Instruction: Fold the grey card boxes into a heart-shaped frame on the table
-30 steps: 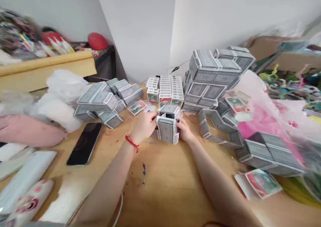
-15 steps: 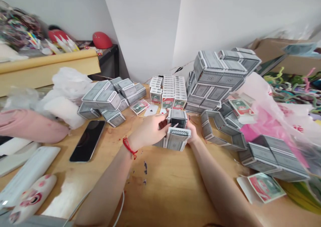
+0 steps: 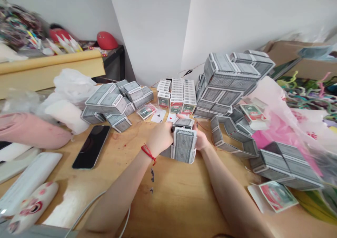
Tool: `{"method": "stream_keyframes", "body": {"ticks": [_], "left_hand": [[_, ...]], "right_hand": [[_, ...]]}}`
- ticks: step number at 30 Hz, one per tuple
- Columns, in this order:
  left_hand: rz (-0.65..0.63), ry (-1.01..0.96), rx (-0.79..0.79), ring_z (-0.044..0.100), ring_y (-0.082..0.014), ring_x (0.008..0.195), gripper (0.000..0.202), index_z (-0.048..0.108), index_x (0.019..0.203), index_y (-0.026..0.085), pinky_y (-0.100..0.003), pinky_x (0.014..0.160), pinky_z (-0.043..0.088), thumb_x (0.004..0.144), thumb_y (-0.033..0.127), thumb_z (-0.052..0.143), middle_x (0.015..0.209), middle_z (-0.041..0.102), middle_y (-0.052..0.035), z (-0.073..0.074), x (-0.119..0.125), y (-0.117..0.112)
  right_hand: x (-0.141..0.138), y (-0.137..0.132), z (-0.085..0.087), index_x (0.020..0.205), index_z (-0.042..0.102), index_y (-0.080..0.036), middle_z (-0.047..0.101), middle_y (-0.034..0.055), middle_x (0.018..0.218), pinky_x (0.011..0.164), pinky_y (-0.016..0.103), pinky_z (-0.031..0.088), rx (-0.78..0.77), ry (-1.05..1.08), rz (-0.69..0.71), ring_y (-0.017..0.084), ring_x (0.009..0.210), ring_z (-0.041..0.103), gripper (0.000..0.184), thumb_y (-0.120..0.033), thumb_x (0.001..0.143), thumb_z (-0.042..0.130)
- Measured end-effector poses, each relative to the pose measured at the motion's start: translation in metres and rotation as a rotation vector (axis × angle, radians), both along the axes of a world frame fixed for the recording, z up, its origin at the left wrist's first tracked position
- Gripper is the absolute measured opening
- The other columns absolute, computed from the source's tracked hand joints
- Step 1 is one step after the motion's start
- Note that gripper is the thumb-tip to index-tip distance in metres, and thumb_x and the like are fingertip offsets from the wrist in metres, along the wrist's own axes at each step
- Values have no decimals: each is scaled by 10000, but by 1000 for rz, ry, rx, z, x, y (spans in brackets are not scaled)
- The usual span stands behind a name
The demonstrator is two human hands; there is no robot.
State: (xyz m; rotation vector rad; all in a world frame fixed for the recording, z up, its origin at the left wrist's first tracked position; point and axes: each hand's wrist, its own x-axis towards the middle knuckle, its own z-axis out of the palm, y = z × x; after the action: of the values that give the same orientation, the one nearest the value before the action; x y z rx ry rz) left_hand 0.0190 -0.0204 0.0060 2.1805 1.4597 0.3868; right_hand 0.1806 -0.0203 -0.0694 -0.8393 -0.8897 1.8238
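Note:
Between my hands is a box folded from playing cards [image 3: 185,145], grey patterned backs outward, with one card face turned toward me. My left hand [image 3: 161,138], with a red string bracelet [image 3: 149,153] at its wrist, grips the box's left side; its fingertips are hidden behind the cards. From the right, my right hand [image 3: 201,139] wraps round the other side, fingers partly out of sight. Just beyond the box lie two loose face-up cards, an ace of clubs [image 3: 158,115] and a red diamond card [image 3: 171,117].
Boxed decks [image 3: 177,94] stand in rows at the back. A tall stack of card boxes [image 3: 229,76] rises at right, a lower pile [image 3: 107,99] at left. An open card frame [image 3: 234,139] lies right of my hands. A phone [image 3: 91,147] rests at left.
My left hand has moved right and closed in on the card box. The box's front card now faces me more fully, and the opening above it is mostly covered.

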Motion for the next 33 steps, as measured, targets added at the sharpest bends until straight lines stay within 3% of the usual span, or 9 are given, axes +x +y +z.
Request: {"method": "stream_keyframes", "body": {"ticks": [8,13,17,22,26,28,33], "left_hand": [[-94,-184,-25,594,-170,684,148,626,755,143,-244,581,413,771,221,502,731,662,-68,-1,-3,0],[-166,-284,-18,595,-169,724,170,603,810,156,-259,626,435,811,260,468,801,658,-56,3,-6,0],[-189,-316,-10,595,-173,739,211,579,811,158,-261,625,430,845,281,411,824,654,-57,2,-6,1],[-122,-392,19,583,-160,729,179,562,778,158,-237,595,400,829,255,420,809,651,-40,3,-3,-2],[-98,-385,71,522,-120,596,114,552,707,151,-209,537,346,752,242,500,644,597,1,8,-6,-3],[-87,-333,93,484,-111,549,131,546,653,144,-209,512,321,710,262,540,589,564,7,10,-7,-3],[-265,-295,-10,520,-128,586,199,565,607,146,-220,541,351,746,227,447,646,609,-21,14,-8,-2]], "right_hand": [[1,-3,5,1183,497,-219,650,81,997,731,389,480,42,53,134,259,859,631,745,-644,581,606],[3,-2,12,1238,449,-215,642,86,1018,769,388,473,110,38,126,251,890,620,789,-659,602,593],[7,-1,28,1255,434,-206,634,86,1037,816,381,459,174,-37,101,248,933,607,764,-643,644,575],[13,-4,53,1241,456,-223,608,66,1090,863,364,439,274,-229,99,245,1016,564,672,-640,716,507],[18,-12,72,1263,433,-232,562,57,1161,935,361,390,414,-394,29,245,1104,501,648,-617,746,496],[20,-17,80,1296,388,-237,542,63,1194,940,370,385,457,-414,63,251,1109,497,674,-619,751,486],[19,-21,90,1272,450,-224,502,68,1261,1012,400,304,577,-507,139,272,1175,433,616,-600,783,454]]}}
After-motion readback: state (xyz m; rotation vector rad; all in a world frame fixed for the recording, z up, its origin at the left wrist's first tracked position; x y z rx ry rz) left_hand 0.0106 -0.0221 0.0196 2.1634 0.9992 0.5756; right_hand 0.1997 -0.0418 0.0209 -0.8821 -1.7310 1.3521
